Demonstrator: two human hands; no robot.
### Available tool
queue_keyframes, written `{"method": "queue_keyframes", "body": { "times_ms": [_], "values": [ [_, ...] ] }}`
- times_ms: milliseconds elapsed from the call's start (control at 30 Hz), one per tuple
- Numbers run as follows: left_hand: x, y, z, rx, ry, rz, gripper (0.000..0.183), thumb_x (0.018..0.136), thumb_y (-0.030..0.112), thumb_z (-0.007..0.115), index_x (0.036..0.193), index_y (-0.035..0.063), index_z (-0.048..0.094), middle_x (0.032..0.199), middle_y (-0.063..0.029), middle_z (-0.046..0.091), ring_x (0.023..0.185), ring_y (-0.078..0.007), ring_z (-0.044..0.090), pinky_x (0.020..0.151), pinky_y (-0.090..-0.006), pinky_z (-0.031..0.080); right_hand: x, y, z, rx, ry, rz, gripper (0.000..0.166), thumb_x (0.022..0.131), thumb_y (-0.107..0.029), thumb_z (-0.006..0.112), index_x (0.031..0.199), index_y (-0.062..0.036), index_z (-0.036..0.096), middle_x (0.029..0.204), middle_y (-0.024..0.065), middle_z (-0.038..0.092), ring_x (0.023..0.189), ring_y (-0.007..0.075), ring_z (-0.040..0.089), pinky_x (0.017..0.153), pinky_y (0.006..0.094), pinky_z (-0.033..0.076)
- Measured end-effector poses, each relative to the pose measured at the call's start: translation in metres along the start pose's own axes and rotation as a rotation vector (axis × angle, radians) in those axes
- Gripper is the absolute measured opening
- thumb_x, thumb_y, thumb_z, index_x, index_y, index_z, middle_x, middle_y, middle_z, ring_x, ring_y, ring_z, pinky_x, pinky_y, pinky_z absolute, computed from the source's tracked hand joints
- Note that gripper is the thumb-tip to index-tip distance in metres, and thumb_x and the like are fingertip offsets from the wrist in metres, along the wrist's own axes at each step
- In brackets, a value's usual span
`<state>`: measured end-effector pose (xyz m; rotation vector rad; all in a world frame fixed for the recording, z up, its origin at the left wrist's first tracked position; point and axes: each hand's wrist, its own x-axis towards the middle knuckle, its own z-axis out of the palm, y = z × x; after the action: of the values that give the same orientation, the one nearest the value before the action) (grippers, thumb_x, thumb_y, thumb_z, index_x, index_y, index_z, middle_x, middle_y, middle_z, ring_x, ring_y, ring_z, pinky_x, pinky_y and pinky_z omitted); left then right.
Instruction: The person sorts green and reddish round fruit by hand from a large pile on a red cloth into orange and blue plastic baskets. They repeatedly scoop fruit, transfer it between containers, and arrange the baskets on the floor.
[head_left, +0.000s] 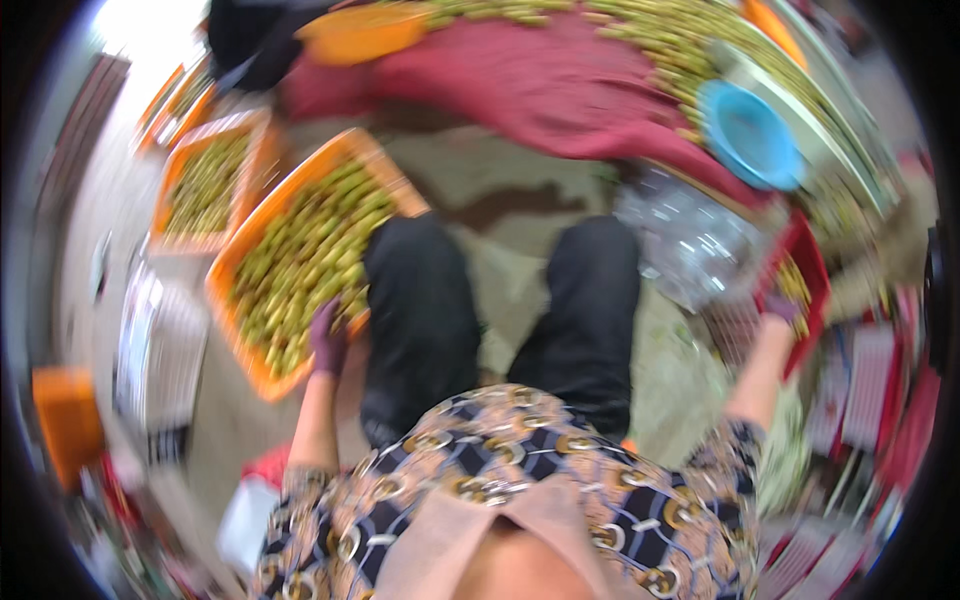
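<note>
My left hand (328, 337), in a purple glove, is at the near edge of an orange plastic crate (259, 217) filled with small oval green-brown fruits (300, 262). Blur hides whether its fingers hold any fruit. My right hand (780, 306), also gloved in purple, reaches into a red plastic basket (817, 300) that holds some yellowish fruits (793, 281). Its fingertips are hard to make out, so its grip cannot be told. Clear plastic containers (686, 232) in a heap lie just left of the red basket.
Ahead, a dark red cloth (510, 82) bears many more fruits (667, 45), an orange basin (367, 34) and a blue basin (750, 135). Another filled orange crate (206, 184) stands at the left. A person in dark clothing (251, 37) is at the upper left. White stacked trays (169, 360) stand at the left.
</note>
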<state>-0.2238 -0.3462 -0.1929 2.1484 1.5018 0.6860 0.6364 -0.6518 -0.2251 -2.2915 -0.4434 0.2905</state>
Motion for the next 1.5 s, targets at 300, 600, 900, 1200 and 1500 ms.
{"method": "queue_keyframes", "body": {
  "times_ms": [300,600,900,1200,1500],
  "values": [
    [-0.116,-0.018,-0.066,0.566,0.37,-0.144,0.045,0.088,0.02,0.073,0.129,0.0066,0.061,0.125,-0.0179,0.061,0.119,-0.0373,0.055,0.106,-0.0477,0.04,-0.123,-0.312,0.196,0.503,-0.806,-0.231,0.042,0.105,-0.03,0.053,0.139,-0.0058,0.054,0.115,0.0097,0.066,0.103,0.0175,0.066,0.085,0.0283,0.054],
    [-0.121,-0.183,-0.141,0.344,0.56,-0.772,0.056,0.086,0.041,0.074,0.125,0.0032,0.063,0.12,-0.0224,0.067,0.112,-0.0386,0.063,0.096,-0.0441,0.049,-0.317,-0.37,0.451,0.142,-1.243,-0.406,0.065,0.093,-0.044,0.067,0.136,0.0038,0.055,0.126,0.0211,0.066,0.112,0.0275,0.065,0.095,0.0387,0.05],
    [-0.111,-0.203,-0.136,0.306,0.351,-1.048,0.05,0.087,0.053,0.066,0.12,0.0152,0.068,0.103,-0.0181,0.073,0.096,-0.0402,0.069,0.082,-0.0477,0.055,-0.339,-0.325,0.518,0.241,-1.112,-0.352,0.043,0.095,-0.031,0.064,0.128,-0.0034,0.061,0.106,0.0209,0.071,0.098,0.0319,0.071,0.085,0.042,0.052],
    [-0.189,-0.105,-0.073,0.155,0.636,-1.051,0.044,0.089,0.043,0.07,0.115,0.0084,0.068,0.097,-0.0218,0.072,0.092,-0.0418,0.069,0.078,-0.047,0.054,-0.318,-0.392,0.525,0.321,-1.326,-0.206,0.048,0.092,-0.032,0.074,0.121,0.0046,0.065,0.107,0.0095,0.07,0.093,0.0145,0.063,0.083,0.0306,0.051],
    [-0.189,-0.205,-0.166,0.351,0.467,-0.988,0.045,0.087,0.048,0.07,0.109,0.0088,0.071,0.095,-0.0183,0.074,0.092,-0.039,0.071,0.077,-0.0469,0.055,-0.406,-0.364,0.516,0.49,-1.375,-0.095,0.051,0.096,-0.026,0.07,0.135,-0.0036,0.047,0.121,0.0098,0.059,0.107,0.0178,0.058,0.092,0.035,0.049]
  ]
}}
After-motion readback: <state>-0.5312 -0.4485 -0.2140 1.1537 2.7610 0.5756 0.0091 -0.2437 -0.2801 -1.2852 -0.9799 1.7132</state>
